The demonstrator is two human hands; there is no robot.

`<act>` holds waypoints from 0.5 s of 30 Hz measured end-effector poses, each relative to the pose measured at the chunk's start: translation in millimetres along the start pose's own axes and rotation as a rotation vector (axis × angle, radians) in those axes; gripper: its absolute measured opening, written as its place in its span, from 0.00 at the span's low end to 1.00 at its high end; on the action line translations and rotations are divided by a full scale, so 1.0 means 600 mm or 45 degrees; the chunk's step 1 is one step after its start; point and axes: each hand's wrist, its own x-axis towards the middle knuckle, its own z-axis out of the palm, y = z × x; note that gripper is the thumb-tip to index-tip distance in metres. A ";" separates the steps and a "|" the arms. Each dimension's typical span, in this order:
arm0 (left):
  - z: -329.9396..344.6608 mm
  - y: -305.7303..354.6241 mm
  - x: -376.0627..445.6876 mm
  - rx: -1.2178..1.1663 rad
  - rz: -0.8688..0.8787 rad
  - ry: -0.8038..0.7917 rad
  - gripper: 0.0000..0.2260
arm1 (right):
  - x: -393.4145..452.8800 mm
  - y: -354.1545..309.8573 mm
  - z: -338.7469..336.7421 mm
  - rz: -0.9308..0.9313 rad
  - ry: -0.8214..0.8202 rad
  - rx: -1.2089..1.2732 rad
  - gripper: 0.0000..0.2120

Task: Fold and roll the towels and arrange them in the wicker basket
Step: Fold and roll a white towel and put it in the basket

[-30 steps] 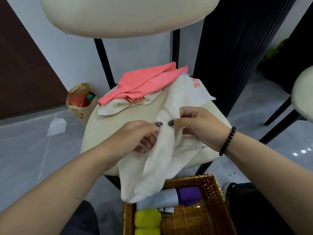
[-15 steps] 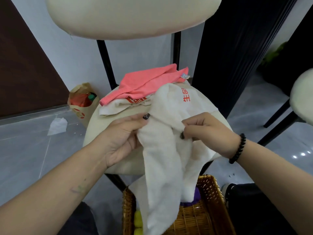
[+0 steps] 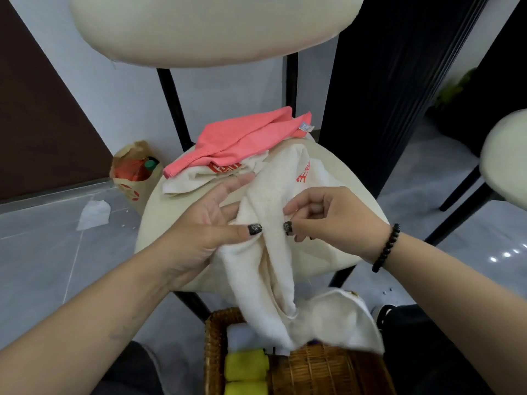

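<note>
while draped over the chair seat (image 3: 171, 223), the cream towel (image 3: 268, 263) is pinched by the right hand (image 3: 328, 215) and thumb-clamped by the left hand (image 3: 205, 226), above the wicker basket (image 3: 214, 337).

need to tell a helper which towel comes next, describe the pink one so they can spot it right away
Start at the round cream chair seat in the middle of the view. At its far edge, beyond both hands, lies a small pile of cloth, and the pink towel is its top layer, resting on a white towel with red print. It is the only coral-pink cloth there, with a small label at its right corner.
</note>
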 end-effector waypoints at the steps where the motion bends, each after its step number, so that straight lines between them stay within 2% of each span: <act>1: -0.002 0.003 0.000 -0.005 0.022 0.010 0.34 | -0.001 0.000 0.003 -0.007 0.001 -0.001 0.07; 3: -0.003 0.005 -0.003 0.021 0.032 -0.043 0.34 | -0.004 -0.003 0.010 -0.026 0.016 0.058 0.06; 5: 0.002 0.004 -0.007 0.083 0.001 -0.174 0.34 | -0.005 -0.004 0.021 -0.045 0.068 0.113 0.11; 7: 0.007 0.001 -0.009 0.156 -0.001 -0.207 0.33 | -0.005 -0.001 0.030 -0.055 0.121 0.044 0.14; 12: -0.001 0.008 0.001 0.261 0.089 0.150 0.32 | 0.002 -0.004 0.001 -0.043 0.244 -0.164 0.08; 14: -0.013 0.018 0.005 0.257 0.165 0.285 0.31 | 0.007 -0.005 -0.026 0.054 0.312 -0.374 0.07; 15: -0.021 0.022 0.008 0.278 0.201 0.353 0.29 | 0.007 -0.007 -0.042 0.160 0.283 -0.480 0.07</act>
